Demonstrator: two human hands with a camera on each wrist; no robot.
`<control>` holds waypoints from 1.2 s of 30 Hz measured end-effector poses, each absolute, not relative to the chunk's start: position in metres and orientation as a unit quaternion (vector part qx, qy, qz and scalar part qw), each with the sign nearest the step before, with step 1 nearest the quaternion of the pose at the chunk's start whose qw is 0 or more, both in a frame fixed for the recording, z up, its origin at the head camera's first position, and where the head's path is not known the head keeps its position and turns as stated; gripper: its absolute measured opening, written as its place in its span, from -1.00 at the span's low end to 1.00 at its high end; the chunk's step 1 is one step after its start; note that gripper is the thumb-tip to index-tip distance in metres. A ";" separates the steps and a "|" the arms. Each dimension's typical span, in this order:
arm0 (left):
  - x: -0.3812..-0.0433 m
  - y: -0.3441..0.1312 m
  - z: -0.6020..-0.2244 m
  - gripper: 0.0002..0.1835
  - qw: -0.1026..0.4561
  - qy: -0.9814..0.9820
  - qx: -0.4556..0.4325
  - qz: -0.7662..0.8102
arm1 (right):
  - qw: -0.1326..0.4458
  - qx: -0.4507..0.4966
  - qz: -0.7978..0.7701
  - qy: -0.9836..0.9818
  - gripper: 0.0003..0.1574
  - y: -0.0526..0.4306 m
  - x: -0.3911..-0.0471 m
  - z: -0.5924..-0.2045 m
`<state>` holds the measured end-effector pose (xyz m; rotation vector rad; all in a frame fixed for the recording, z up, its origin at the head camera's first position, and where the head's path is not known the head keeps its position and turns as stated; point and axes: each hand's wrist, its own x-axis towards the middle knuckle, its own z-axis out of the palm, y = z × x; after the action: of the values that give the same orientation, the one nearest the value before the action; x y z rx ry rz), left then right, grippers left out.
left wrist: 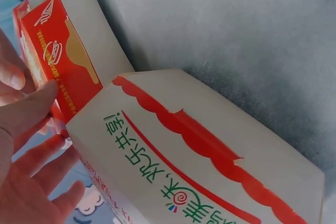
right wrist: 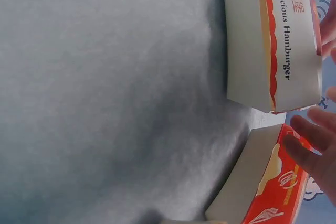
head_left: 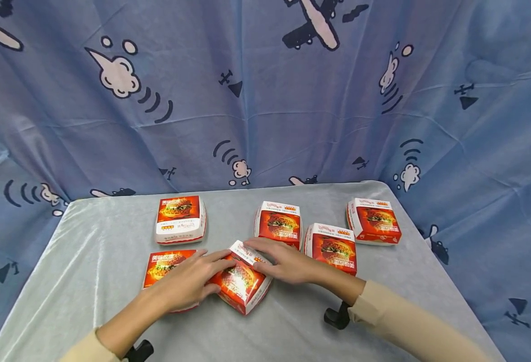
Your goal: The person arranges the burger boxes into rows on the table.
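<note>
A red-and-white hamburger box (head_left: 240, 289) sits turned at an angle at the table's middle front, between my hands. My left hand (head_left: 190, 279) touches its left side, fingers reaching over the top edge; in the left wrist view the thumb (left wrist: 37, 106) is at the red side of this box (left wrist: 63, 61). From the other side, my right hand (head_left: 288, 261) rests along its back and right edge, fingers (right wrist: 315, 135) spread and nearly straight in the right wrist view. Another hamburger box (head_left: 168, 269) is partly hidden under my left forearm.
One more box (head_left: 181, 218) stands at the back left. Three boxes are at the right: one behind my right hand (head_left: 280, 221), one close to my right wrist (head_left: 333, 249) and one at the far right (head_left: 376, 221). A blue curtain (head_left: 202, 100) hangs behind the cloth-covered table (head_left: 111, 241).
</note>
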<state>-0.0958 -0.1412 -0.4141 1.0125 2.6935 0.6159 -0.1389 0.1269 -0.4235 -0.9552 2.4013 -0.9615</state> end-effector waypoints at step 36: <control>-0.077 -0.125 -0.424 -0.26 -0.035 0.942 0.301 0.143 | 0.075 -0.307 -0.184 0.931 -0.24 0.119 -0.117 -0.430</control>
<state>-0.0772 -0.1248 -0.4241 0.9681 3.0271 0.4586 -0.1175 0.1192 -0.4297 -0.9211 2.7930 -0.5512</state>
